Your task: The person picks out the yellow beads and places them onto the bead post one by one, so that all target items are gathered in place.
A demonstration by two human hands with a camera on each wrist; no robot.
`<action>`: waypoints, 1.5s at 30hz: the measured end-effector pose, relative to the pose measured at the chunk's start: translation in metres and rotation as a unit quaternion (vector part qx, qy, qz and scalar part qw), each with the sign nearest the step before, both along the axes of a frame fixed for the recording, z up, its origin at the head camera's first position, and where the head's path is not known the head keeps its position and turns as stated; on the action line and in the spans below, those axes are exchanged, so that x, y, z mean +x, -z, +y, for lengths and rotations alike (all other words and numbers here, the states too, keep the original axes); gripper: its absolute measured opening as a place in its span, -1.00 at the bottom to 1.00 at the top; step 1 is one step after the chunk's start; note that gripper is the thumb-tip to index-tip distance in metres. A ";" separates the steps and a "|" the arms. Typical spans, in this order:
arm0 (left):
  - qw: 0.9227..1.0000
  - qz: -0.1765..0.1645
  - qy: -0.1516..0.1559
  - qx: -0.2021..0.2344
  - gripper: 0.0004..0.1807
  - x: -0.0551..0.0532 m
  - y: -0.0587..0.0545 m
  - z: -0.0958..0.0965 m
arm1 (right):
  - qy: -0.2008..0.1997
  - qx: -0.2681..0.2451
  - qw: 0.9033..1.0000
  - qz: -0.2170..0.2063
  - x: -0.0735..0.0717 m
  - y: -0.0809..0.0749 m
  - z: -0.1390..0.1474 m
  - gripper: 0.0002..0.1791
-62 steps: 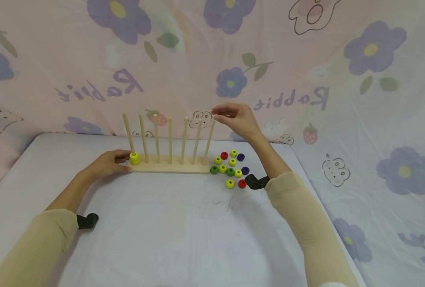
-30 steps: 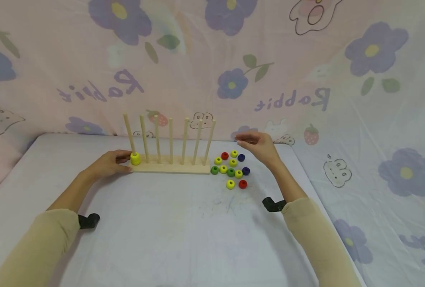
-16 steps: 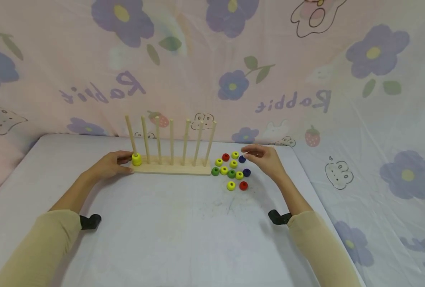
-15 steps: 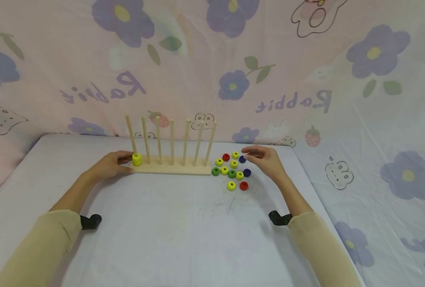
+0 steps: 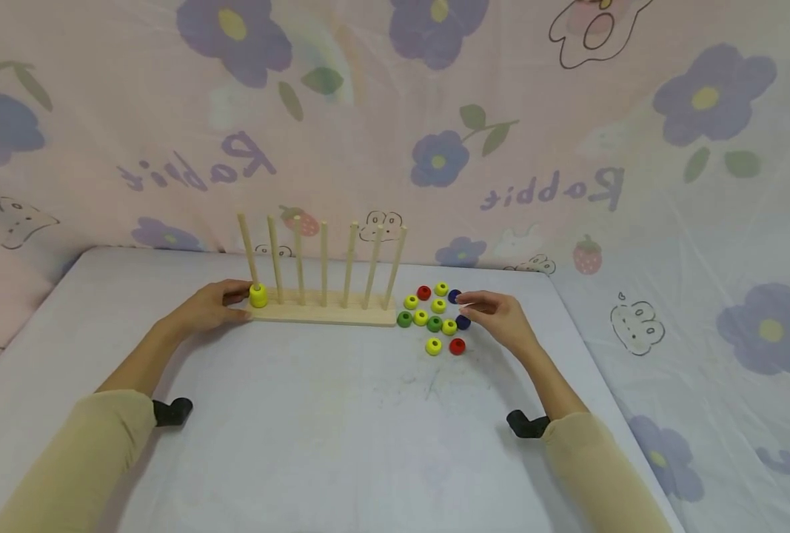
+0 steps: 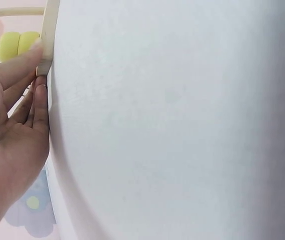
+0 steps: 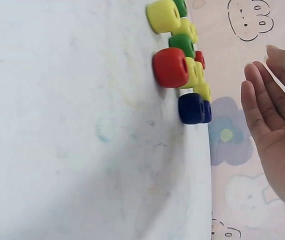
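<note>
A person's left hand (image 5: pixel 211 307) grips the left end of a wooden rack (image 5: pixel 321 317) on a white counter (image 5: pixel 301 422), beside two yellow beads (image 5: pixel 258 297) stacked on its leftmost peg (image 5: pixel 249 250). The right hand (image 5: pixel 501 320) — fingers and thumb apart — hovers at the right side of a cluster of loose beads (image 5: pixel 434 324) (yellow, red, green and blue), near the rack's right end.
</note>
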State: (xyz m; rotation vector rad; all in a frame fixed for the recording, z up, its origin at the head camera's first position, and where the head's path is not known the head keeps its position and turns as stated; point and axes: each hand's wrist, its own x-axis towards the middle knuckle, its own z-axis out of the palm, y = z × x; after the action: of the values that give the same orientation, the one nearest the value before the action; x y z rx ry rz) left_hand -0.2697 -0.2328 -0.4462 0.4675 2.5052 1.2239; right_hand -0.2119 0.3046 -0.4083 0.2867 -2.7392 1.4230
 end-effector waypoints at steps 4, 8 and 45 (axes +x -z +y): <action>1.000 -0.002 0.003 0.002 -0.19 0.000 0.001 0.000 | 0.006 0.003 1.000 -0.016 0.005 0.008 0.002 -0.72; 1.000 -0.001 0.008 0.005 -0.19 0.000 0.000 0.000 | 0.014 0.006 1.000 -0.026 0.009 0.015 0.005 -0.73; 1.000 -0.004 0.003 0.015 -0.18 0.000 0.000 0.000 | 0.040 0.045 0.996 -0.070 0.007 0.042 0.004 -0.64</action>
State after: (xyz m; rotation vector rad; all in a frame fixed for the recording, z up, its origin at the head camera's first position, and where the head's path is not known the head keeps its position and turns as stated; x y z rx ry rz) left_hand -0.2701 -0.2329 -0.4466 0.4746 2.4798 1.2605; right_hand -0.2045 0.3087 -0.4506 0.0816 -2.8946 1.3535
